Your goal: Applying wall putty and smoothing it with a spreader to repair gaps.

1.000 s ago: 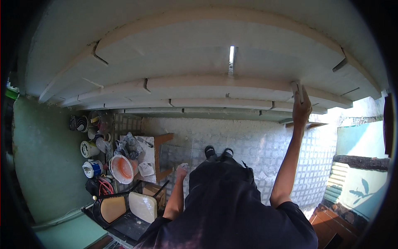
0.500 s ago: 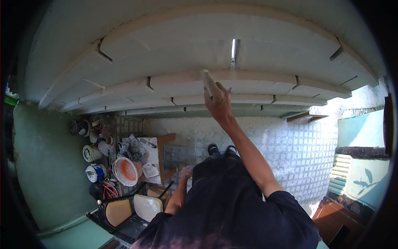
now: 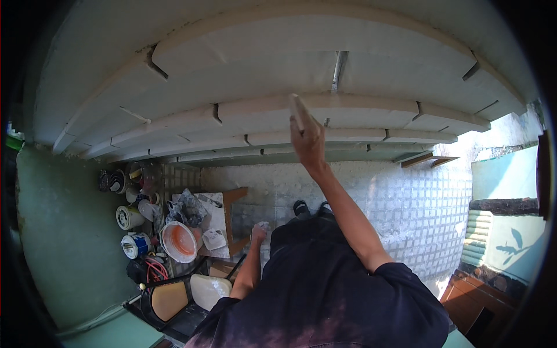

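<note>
My right hand [image 3: 309, 139] is raised and closed around a pale, flat, narrow block [image 3: 298, 110]. The far end of that block lies against the front edge of a long pale ledge [image 3: 360, 104] on the wall, with slight blur on it. Gaps cut the ledges at intervals, and a light-coloured upright slit [image 3: 338, 72] stands above and to the right of my hand. Low at my side hangs my left hand [image 3: 260, 231], its fingers curled round something whitish that is too small to make out.
An orange-lined bucket [image 3: 179, 242] stands by a low table [image 3: 216, 232] bearing plastic and papers. Several paint pails [image 3: 129, 217] line the left wall. Chairs with tan [image 3: 169, 300] and cream [image 3: 210, 291] seats are at lower left. Tiled floor [image 3: 406, 203] extends rightward.
My right hand and the block have shifted slightly right along the ledge, the block now tilted differently. My left hand has risen a little. The view has moved slightly.
</note>
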`<state>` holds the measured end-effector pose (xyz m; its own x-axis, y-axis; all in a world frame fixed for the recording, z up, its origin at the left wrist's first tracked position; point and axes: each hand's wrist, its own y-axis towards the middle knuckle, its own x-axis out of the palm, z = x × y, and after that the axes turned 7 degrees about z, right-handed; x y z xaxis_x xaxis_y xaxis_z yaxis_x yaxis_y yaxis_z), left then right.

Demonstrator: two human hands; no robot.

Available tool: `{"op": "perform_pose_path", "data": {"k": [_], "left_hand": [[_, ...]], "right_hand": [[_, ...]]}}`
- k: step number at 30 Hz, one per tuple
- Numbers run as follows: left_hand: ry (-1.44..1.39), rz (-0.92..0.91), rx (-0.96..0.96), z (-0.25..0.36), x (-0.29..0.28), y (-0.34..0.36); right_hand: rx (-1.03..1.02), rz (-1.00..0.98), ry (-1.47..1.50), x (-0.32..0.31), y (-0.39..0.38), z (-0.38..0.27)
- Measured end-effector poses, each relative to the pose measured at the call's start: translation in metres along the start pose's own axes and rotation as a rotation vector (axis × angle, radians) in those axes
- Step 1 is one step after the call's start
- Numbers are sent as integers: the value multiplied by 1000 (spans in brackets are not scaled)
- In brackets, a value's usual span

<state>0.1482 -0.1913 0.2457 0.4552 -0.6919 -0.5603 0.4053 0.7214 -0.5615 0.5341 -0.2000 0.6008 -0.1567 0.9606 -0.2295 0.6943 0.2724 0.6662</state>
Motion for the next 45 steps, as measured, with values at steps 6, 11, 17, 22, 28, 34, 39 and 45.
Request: {"op": "perform_pose_path", "data": {"k": [6, 11, 17, 22, 28, 34, 39, 45], "left_hand": [[-48, 24, -76, -39, -15, -7], [173, -42, 81, -43, -16, -7], [32, -11, -14, -38, -18, 8], [-53, 14, -26, -15, -20, 8], [-22, 4, -38, -14, -15, 0], [-9, 58, 70, -26, -22, -21], [26, 72, 8, -50, -20, -32], [-5, 87, 47, -44, -22, -35]], "right_hand": [[199, 247, -228, -63, 12, 35], [-41, -73, -16, -2, -6, 14], [110, 135, -173, -50, 0, 19], [76, 234, -288, -52, 6, 52], [-77, -87, -45, 61, -18, -17], [189, 162, -130, -4, 2, 1], [47, -30, -92, 35, -8, 0], [19, -128, 118, 51, -15, -35]]}}
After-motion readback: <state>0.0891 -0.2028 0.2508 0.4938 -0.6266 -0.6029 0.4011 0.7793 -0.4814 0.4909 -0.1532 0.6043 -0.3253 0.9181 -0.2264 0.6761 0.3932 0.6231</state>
